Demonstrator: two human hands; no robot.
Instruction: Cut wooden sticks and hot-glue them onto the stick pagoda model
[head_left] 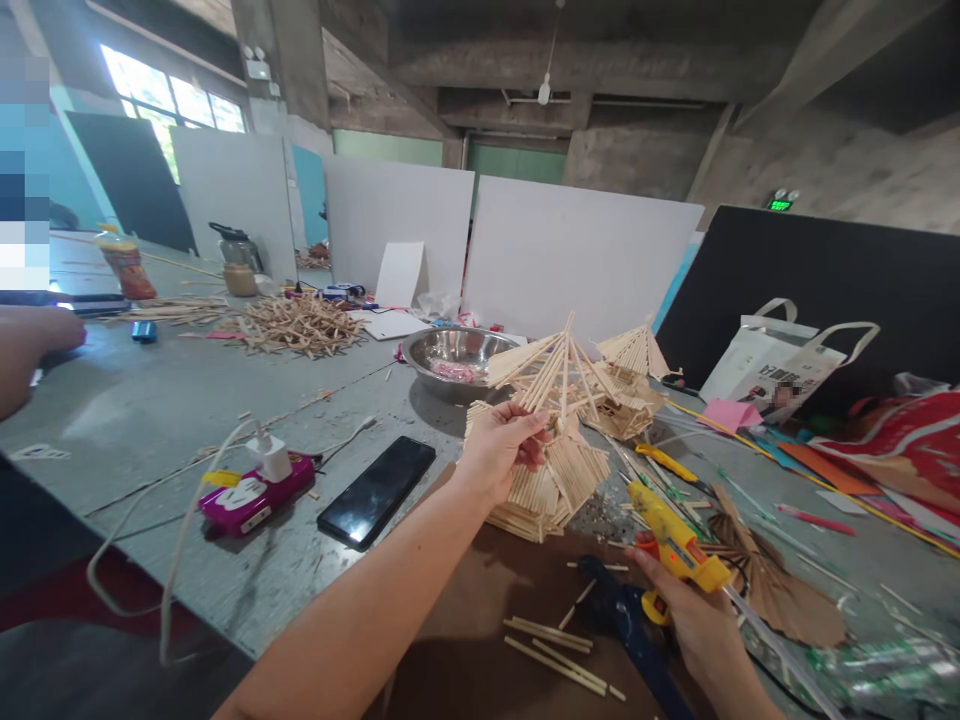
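Observation:
My left hand [510, 445] reaches to the middle, its fingers closed on the lower edge of a pointed wooden-stick roof [564, 360]. Below and behind these fingers sits a pale body of wooden sticks [555, 485]; I cannot tell whether the two are joined. My right hand [694, 615] is wrapped around a yellow hot glue gun [675, 535], its nozzle pointing up and left toward the stick model. A clear glue stick [772, 640] sticks out of its back end. Another stick-built piece with a pointed top [634, 375] stands just behind.
Loose sticks [559, 650] and a dark blue tool [630, 630] lie on a brown board in front. A phone [379, 490], purple power strip [259, 495], steel bowl [457, 360], stick pile [300, 325] and yellow utility knife [666, 463] surround it. Another person's arm [34, 350] rests far left.

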